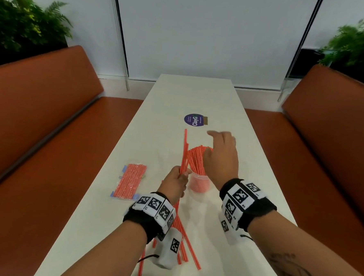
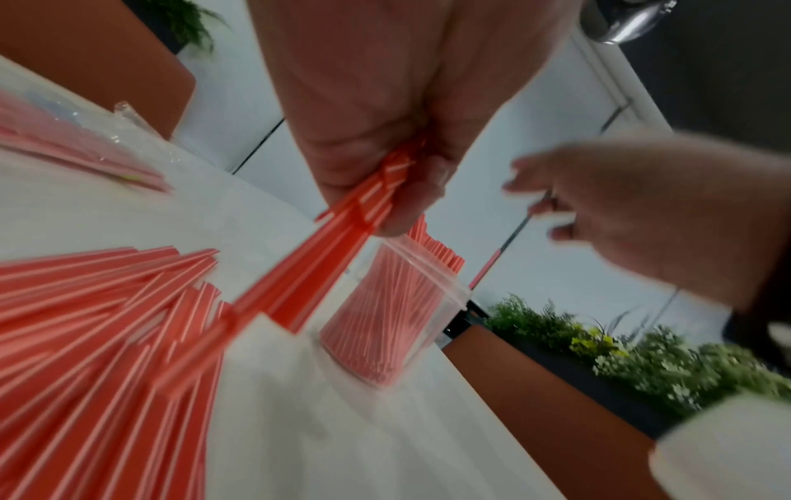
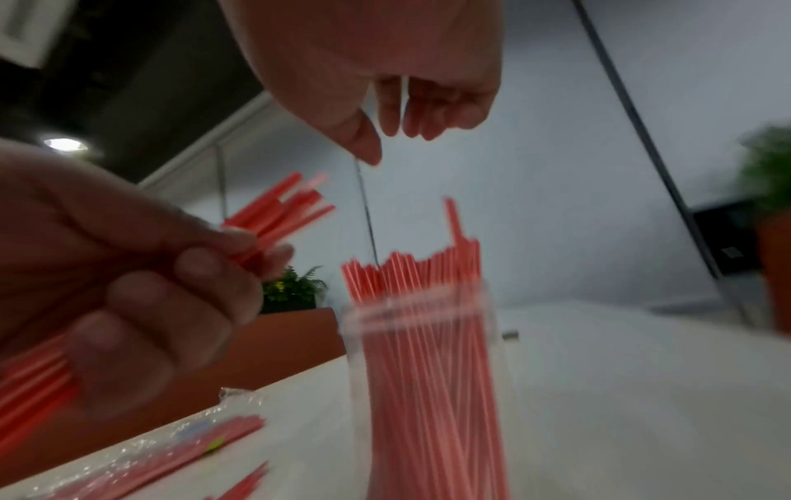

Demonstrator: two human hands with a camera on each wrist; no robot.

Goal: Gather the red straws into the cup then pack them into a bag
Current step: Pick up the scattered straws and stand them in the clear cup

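Her left hand (image 1: 177,181) grips a small bunch of red straws (image 1: 184,153) just beside the clear cup (image 1: 199,182), which stands mid-table (image 1: 250,163) packed with straws. The right hand (image 1: 220,159) hovers over it, fingers loose, holding nothing. The filled bag (image 1: 129,181) lies toward the left edge.

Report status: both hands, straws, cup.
Left hand grips a bunch of red straws beside the cup. Right hand open over the cup's straws. Loose straws on table. Nothing blocking.
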